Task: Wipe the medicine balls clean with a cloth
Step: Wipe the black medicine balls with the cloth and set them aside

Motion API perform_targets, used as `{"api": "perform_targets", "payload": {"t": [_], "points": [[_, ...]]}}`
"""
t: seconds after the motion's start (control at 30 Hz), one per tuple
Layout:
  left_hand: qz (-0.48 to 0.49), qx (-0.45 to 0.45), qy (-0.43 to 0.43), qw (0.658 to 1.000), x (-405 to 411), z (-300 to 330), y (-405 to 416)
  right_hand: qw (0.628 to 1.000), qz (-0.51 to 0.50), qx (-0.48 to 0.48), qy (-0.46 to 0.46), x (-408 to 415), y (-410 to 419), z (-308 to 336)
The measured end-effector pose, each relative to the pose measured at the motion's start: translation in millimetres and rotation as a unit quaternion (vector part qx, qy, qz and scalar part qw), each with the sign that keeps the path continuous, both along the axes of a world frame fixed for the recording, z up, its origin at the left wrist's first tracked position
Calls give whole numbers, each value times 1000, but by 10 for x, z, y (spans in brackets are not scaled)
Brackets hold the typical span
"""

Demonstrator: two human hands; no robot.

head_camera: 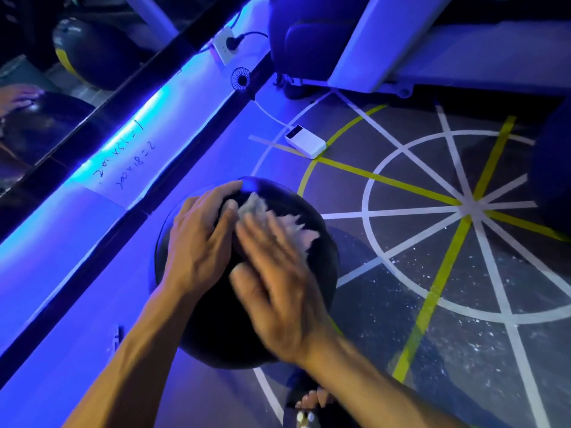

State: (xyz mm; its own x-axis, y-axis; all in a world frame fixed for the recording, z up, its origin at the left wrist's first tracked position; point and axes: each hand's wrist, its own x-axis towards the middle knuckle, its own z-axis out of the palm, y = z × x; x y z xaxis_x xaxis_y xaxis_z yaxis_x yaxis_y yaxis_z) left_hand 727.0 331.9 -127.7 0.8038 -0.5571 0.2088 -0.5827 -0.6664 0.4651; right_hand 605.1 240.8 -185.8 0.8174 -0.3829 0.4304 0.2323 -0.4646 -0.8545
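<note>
A large black medicine ball point(216, 329) rests on the floor beside a lit ledge. My left hand point(200, 239) lies flat on the ball's upper left side, fingers spread and curled over its top, steadying it. My right hand point(278, 288) presses a pale, frayed cloth point(290, 230) onto the ball's top right; the hand is motion-blurred. The cloth sticks out beyond my fingertips, and part of it is hidden under the palm.
A blue-lit ledge point(102, 168) with handwriting runs along the left, below a mirror showing another ball point(83, 54). A white power bank point(306, 142), its cable and a small fan point(241, 78) lie ahead. Gym equipment point(340, 41) stands behind. Taped lines point(463, 205) cross the floor. My foot point(312, 403) is below.
</note>
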Motion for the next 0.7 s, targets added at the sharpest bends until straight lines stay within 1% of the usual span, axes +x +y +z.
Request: {"api": "perform_targets", "payload": {"t": [0.03, 0.07, 0.1, 0.13, 0.17, 0.2, 0.23, 0.27, 0.3, 0.33, 0.37, 0.4, 0.43, 0.47, 0.53, 0.57, 0.63, 0.67, 0.7], "points": [[-1, 3, -7, 1000, 15, 1, 6, 996, 7, -84, -16, -33, 45, -51], [-2, 11, -17, 1000, 33, -8, 22, 991, 7, -129, -17, -95, 45, -185], [-3, 19, -29, 999, 52, -17, 41, 991, -4, -135, -11, -179, -5, -377], [-1, 26, -36, 999, 75, -25, 69, 994, -17, -106, 4, -293, -80, -562], [4, 31, -38, 999, 112, -33, 108, 997, -35, -47, 46, -414, -122, -725], [12, 34, -35, 999, 158, -39, 146, 992, -53, 29, 113, -540, -140, -852], [21, 35, -31, 999, 191, -42, 175, 969, -68, 133, 198, -657, -122, -995], [29, 33, -26, 999, 208, -32, 189, 920, -77, 264, 279, -724, -81, -1139], [34, 28, -19, 999, 213, -21, 189, 854, -83, 404, 316, -747, -21, -1262], [35, 21, -11, 999, 197, -15, 178, 775, -89, 541, 314, -738, 54, -1326], [33, 15, -6, 999, 171, -11, 151, 704, -99, 635, 303, -703, 104, -1341], [32, 12, -2, 999, 141, -2, 123, 660, -115, 681, 296, -661, 121, -1310], [32, 9, 4, 999, 125, 2, 112, 633, -125, 710, 281, -616, 119, -1274], [30, 3, 17, 999, 114, 17, 108, 619, -133, 725, 272, -592, 93, -1232], [12, -29, 68, 997, 55, 68, 107, 618, -131, 727, 267, -617, -3, -1109], [-9, -28, 76, 997, 11, 87, 116, 628, -124, 722, 264, -632, -62, -1107], [-54, 13, 33, 998, -91, 107, 150, 651, -123, 704, 256, -686, -188, -1098], [-68, 4, 18, 998, -123, 119, 188, 665, -131, 689, 257, -728, -237, -1090], [-66, -34, 20, 997, -131, 148, 228, 678, -134, 676, 255, -778, -284, -1126]]}}
